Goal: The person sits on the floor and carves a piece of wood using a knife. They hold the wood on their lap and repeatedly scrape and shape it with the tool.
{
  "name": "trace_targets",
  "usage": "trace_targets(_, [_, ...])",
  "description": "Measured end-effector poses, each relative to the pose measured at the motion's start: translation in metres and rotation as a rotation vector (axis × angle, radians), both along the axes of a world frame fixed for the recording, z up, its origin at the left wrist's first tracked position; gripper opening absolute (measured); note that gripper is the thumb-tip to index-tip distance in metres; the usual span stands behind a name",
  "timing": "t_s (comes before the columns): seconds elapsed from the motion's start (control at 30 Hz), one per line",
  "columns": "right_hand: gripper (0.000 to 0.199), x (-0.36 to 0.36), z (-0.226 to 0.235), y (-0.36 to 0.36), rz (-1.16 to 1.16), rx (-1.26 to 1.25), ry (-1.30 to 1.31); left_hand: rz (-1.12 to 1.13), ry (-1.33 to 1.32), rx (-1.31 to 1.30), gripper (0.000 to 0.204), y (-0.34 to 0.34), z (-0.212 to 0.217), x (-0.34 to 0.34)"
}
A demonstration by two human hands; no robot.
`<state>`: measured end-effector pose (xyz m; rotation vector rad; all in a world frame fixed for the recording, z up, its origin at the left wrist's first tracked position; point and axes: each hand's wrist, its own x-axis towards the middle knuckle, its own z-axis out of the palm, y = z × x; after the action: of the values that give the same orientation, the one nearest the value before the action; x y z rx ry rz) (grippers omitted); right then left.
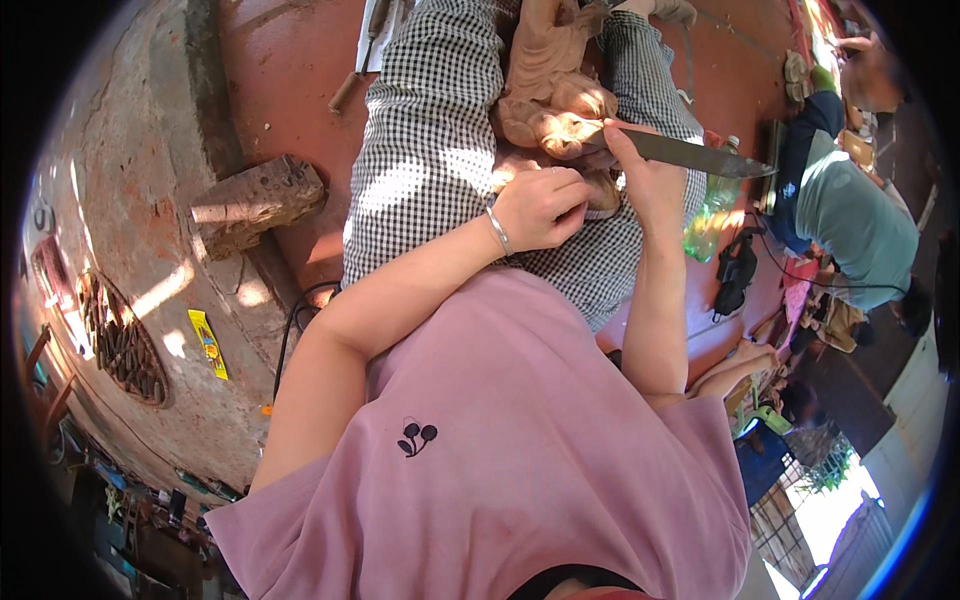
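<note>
A carved wooden figure (533, 70), reddish brown with folds and rounded forms, lies between my legs on the checked trousers. My right hand (648, 185) is closed around a knife (700, 157), a long flat grey blade whose pointed tip reaches out to the right. The blade's left end meets the near part of the carving, partly covered by my thumb. Just below the carving, my left hand (545, 208) has its fingers curled in, with a bracelet on the wrist. Whatever those fingers hold, if anything, is hidden.
A rough wood block (258, 205) rests at the left ledge, with a yellow packet (208, 343) and a tray of several tools (120, 340) beyond. A wooden-handled tool (345, 92) lies on the red floor. Right: a green bottle (715, 210), a black object (737, 272), another person (855, 215).
</note>
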<state>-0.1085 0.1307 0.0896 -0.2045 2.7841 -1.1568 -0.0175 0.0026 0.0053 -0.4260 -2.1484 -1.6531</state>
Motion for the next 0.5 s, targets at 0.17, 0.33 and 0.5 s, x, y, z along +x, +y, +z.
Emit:
trace_targets(0.17, [0.024,-0.011,0.018,-0.002,0.040,0.049,-0.165,0.005,-0.034,-0.035,0.014,0.001,0.001,0.001])
trace_targets(0.33, [0.028,-0.016,0.022,-0.006,0.055,0.038,-0.254,0.012,-0.017,-0.015,0.013,0.002,0.002,0.001])
trace_targets(0.5, [0.029,-0.024,0.021,-0.005,0.087,0.101,-0.246,0.019,0.007,-0.021,0.020,0.001,0.004,0.002])
